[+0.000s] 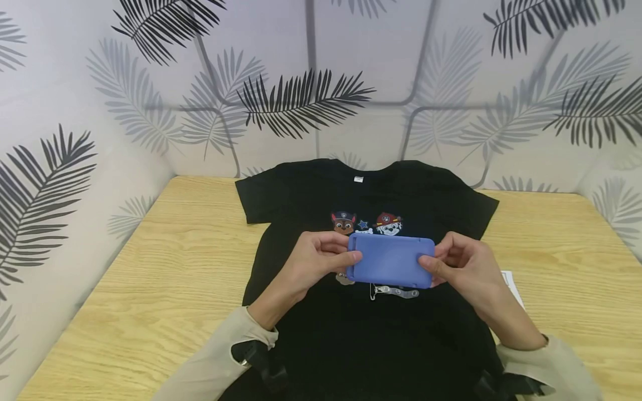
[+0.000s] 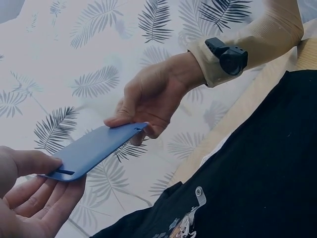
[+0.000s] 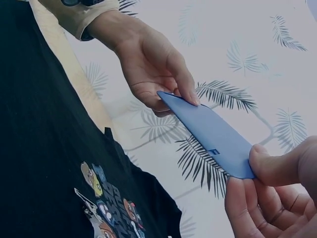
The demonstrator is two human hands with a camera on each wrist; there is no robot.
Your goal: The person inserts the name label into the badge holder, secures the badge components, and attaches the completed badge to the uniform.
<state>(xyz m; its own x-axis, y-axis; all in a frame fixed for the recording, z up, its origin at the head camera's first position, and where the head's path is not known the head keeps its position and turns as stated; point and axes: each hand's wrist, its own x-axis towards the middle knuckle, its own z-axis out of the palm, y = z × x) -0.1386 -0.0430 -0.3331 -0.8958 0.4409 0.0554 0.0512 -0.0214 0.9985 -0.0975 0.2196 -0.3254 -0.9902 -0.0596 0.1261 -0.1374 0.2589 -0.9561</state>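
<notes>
Blue case (image 1: 391, 259), hands (image 1: 313, 262) (image 1: 468, 270) pinching opposite ends; shirt (image 1: 371, 345) neck label (image 1: 358, 179) visible only in head view.

Over the black shirt (image 1: 361, 328), the case (image 1: 391, 260) is showing blue. Printed dogs (image 1: 343, 225) on the shirt are mixing brown, white, red and blue. Beneath the shirt, the table (image 1: 195, 245) is showing yellow grain; behind the shirt, grey and black leaves (image 1: 306, 106) are patterning the wall (image 1: 361, 50).
</notes>
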